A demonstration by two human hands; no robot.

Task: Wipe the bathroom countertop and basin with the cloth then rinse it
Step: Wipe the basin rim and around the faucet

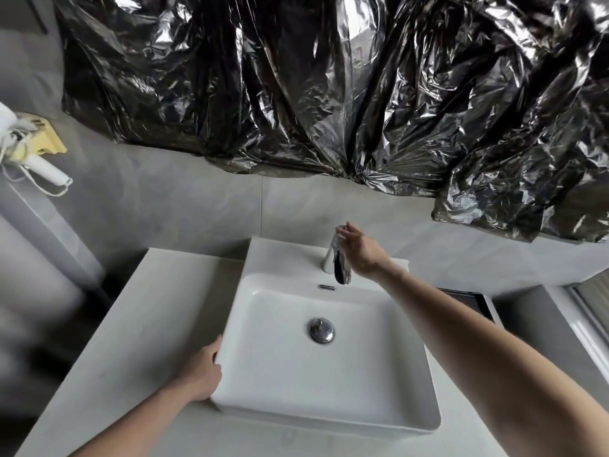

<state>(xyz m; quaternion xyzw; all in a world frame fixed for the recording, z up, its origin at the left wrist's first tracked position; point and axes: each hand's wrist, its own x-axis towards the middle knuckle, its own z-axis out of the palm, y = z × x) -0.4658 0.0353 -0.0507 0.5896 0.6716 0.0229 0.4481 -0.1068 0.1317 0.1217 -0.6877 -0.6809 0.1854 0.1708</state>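
— Chrome is what matters here: the faucet (pixel 336 255) stands at the far rim of the white basin (pixel 329 364), its spout pointing near, toward the drain (pixel 321 330).

— And our right hand (pixel 357 250) is on it, from the right side. Fingers loosely spread over the lever on top, touching rather than clenched, though blur makes the exact contact hard to call.

— Our left hand (pixel 206 369)?

— Rests on the basin's near-left corner, fingers curled around the rim, bracing us against the pale countertop (pixel 138 324).

— Where is the cloth?

— We see none; neither hand holds one. No water runs yet.

— So the right hand, nearer the lever, probably lifts it next.
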